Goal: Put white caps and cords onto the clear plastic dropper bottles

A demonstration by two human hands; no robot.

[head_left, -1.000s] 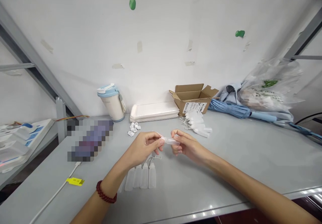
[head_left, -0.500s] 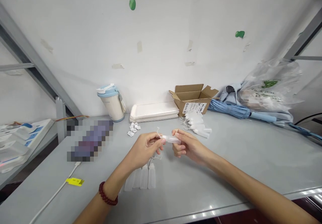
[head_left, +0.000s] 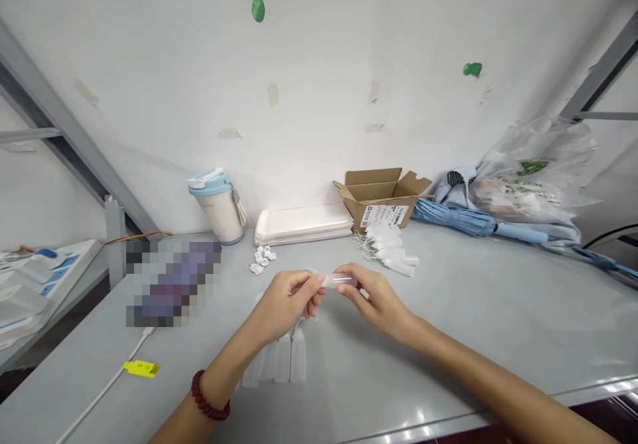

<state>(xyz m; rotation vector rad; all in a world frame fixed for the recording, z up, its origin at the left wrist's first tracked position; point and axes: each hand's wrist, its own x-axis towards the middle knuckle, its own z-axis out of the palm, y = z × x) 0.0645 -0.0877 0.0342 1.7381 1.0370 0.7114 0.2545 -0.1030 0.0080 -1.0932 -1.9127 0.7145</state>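
Between my two hands lies a small translucent plastic tube [head_left: 341, 280], held roughly level above the table. My left hand [head_left: 292, 298] pinches its whitish left end between thumb and fingers, covering that end. The other end is gripped by the thumb and fingertips of my right hand [head_left: 376, 298]. Just below my left hand, several similar flat translucent tubes [head_left: 298, 357] lie side by side, with a white string near their tops. More tubes with strings [head_left: 393, 256] are heaped behind my right hand. Small white cap-like pieces [head_left: 259, 258] lie beyond my left hand.
A cardboard box [head_left: 376, 208] with raised flaps stands by the wall, beside a stack of white trays [head_left: 304, 223] and a tumbler [head_left: 219, 208]. A blue umbrella [head_left: 456, 218] and plastic bag [head_left: 538, 171] are at right. A cable [head_left: 102, 394] runs along the left.
My right hand has changed its grip, with thumb and fingers now around the tube's right end. The string that stuck up by my left hand no longer shows. The view has shifted slightly.
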